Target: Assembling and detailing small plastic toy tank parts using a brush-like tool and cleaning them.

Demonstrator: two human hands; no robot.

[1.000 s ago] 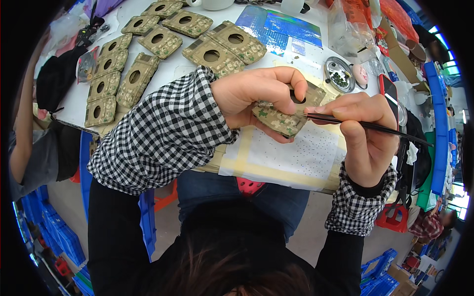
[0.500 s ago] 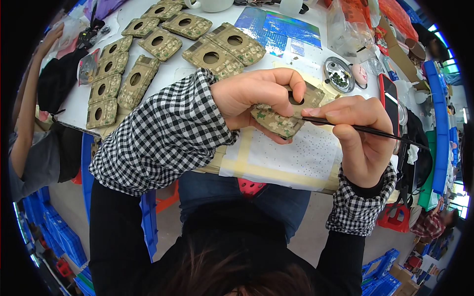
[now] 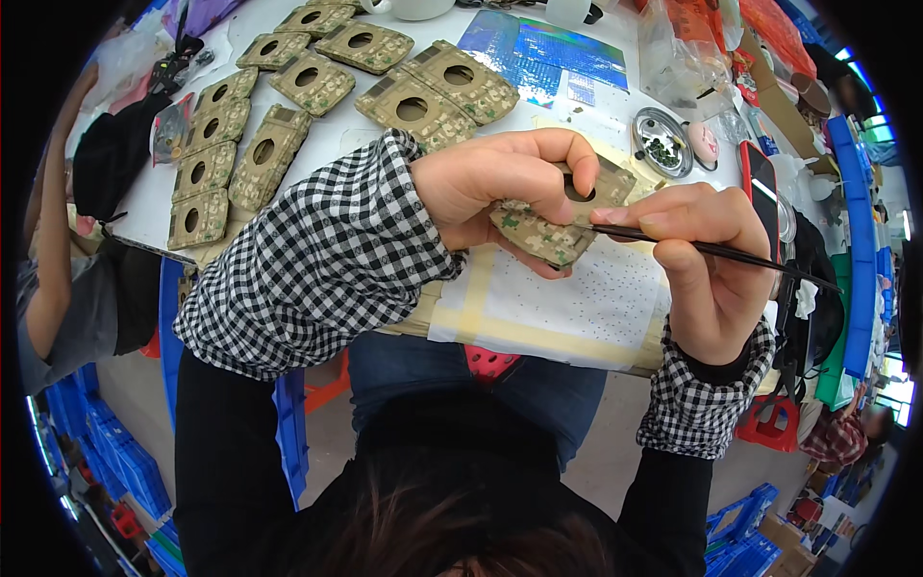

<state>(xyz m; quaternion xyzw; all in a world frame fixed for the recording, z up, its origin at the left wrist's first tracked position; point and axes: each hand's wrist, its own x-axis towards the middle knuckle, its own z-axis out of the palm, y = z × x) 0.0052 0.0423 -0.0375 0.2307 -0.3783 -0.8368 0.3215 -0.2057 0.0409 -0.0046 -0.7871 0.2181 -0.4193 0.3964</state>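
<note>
My left hand point(image 3: 500, 188) grips a camouflage-patterned piece that looks like a toy tank hull point(image 3: 546, 237), tilted above the table, with a round dark hole in its top. Thumb and curled fingers clasp its near left side. Slim black tweezers point(image 3: 735, 254) are pinched in my right hand point(image 3: 716, 260). Their tip meets the hull's surface beside my left thumb; whether a small part is in the tip is too fine to see. Under the hull lies a white sheet point(image 3: 553, 313) covered in tiny dark specks and edged with yellowish tape.
Several similar hulls point(image 3: 264, 152) stand at the left and back. Shiny blue sheets point(image 3: 567, 58) lie behind my hands. To the right are a round dish point(image 3: 687, 159) of small dark-green parts and a red-edged phone point(image 3: 761, 188). Another person's arm point(image 3: 53, 260) shows far left.
My right hand and the tweezers have shifted very slightly right. The hull stays in my left hand almost unmoved. At the far left, the other person's arm has moved a little.
</note>
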